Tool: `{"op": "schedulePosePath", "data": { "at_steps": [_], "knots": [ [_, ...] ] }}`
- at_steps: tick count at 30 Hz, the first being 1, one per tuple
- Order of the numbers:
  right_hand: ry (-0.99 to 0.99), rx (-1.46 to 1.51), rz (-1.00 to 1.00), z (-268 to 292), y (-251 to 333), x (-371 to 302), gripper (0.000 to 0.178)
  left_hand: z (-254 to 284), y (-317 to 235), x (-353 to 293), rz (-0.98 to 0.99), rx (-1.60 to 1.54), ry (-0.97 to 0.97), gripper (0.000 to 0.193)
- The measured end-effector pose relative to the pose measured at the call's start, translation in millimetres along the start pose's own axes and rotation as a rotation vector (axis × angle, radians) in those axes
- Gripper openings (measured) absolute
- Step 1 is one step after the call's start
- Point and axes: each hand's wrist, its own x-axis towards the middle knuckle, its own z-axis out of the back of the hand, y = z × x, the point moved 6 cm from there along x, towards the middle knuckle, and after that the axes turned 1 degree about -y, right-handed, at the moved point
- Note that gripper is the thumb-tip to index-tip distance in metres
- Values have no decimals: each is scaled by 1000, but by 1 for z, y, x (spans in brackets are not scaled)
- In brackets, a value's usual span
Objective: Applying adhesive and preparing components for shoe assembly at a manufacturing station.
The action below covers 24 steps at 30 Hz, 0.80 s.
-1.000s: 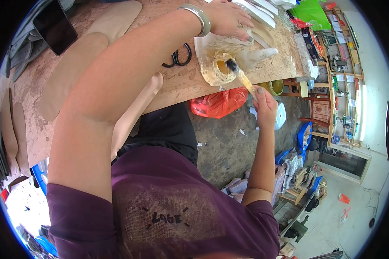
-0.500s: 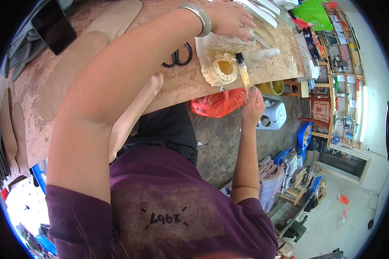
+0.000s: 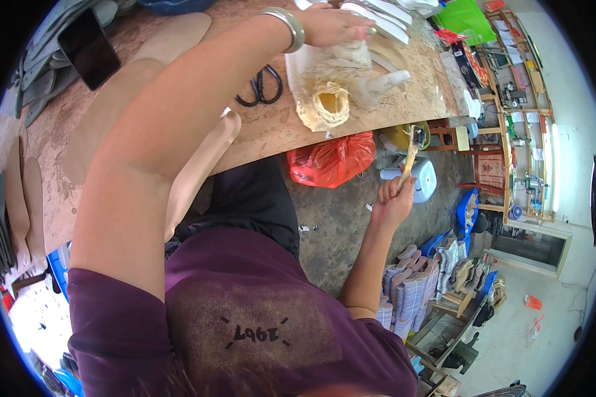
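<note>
My right hand [image 3: 394,201] is closed round the handle of a brush [image 3: 410,157], its dark bristles pointing up, beyond the table's front edge. Stretched across the table, my left hand [image 3: 334,28] has its fingers extended by several white curved strips [image 3: 384,16]; part of the hand is cut off by the frame's upper edge. In front of it lies a whitish plastic jug [image 3: 321,112] crusted with yellowish residue, its round opening toward me. A white tapered piece [image 3: 385,83] sits beside the jug. Black-handled scissors [image 3: 263,87] lie to the left.
On the wooden table [image 3: 265,142] are beige insole-shaped sheets [image 3: 116,99], a phone [image 3: 89,49] and stacked grey pieces [image 3: 40,89]. A red plastic bag [image 3: 331,159] hangs below the edge. A light-blue stool [image 3: 422,180] and stacked shoe parts [image 3: 410,284] stand right.
My right hand has drawn the brush away from the jug's opening, to the right and off the table's edge. My left hand has shifted slightly, its fingers now straighter near the white strips.
</note>
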Motion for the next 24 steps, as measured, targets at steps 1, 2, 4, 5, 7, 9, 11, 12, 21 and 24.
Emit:
{"op": "schedulePosePath", "data": {
  "at_steps": [1,2,4,5,7,9,11,12,21,24],
  "knots": [
    [51,76,-26,-6,3,0,41,-2,17,6,-88,-274,61,64],
    [54,82,-14,-8,6,-2,41,-4,27,11,-135,-270,16,66],
    [166,243,-85,-14,6,-8,34,5,18,12,-76,-388,24,67],
    [166,249,-75,-13,9,-8,34,8,15,11,4,-511,33,68],
    [245,275,-106,-27,8,-8,34,20,26,7,65,-725,-102,65],
    [285,263,-105,-42,7,-10,34,36,36,2,0,-880,-235,61],
    [310,249,-112,-51,3,-8,34,45,38,-9,54,-998,-213,56],
    [296,102,-72,-45,4,-5,34,51,23,-23,84,-778,-138,55],
    [573,-981,685,-91,45,7,21,55,-50,-264,149,68,-279,42],
    [580,-1097,674,-95,43,-3,22,41,-63,-302,262,174,-263,48]
  ]
}}
